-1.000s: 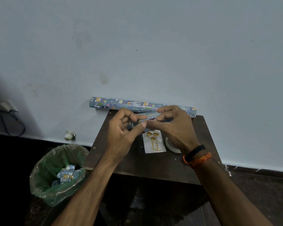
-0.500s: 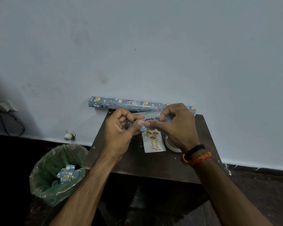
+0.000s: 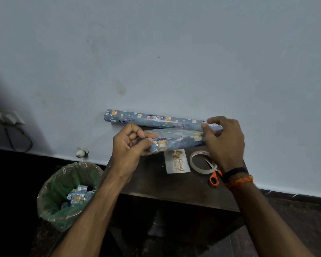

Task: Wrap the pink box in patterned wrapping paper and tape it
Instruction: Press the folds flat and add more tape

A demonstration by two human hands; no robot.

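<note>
A box wrapped in blue animal-patterned paper [image 3: 176, 140] is held just above the back of the small dark table [image 3: 174, 190]; no pink shows. My left hand [image 3: 130, 145] pinches its left end between thumb and fingers. My right hand [image 3: 224, 140] grips its right end with curled fingers. Behind it, against the wall, lies the roll of matching wrapping paper [image 3: 152, 119]. A ring of clear tape [image 3: 202, 162] lies on the table below my right hand.
Orange-handled scissors [image 3: 213, 175] lie across the tape ring. A white "Happy Birthday" card [image 3: 177, 162] sits mid-table. A green-lined bin [image 3: 69, 193] with paper scraps stands on the floor at left. A wall socket with cable [image 3: 7, 117] is far left.
My hands, close together at the middle of the box before, have moved apart to its two ends. The right hand's shift uncovered the tape ring and the scissors.
</note>
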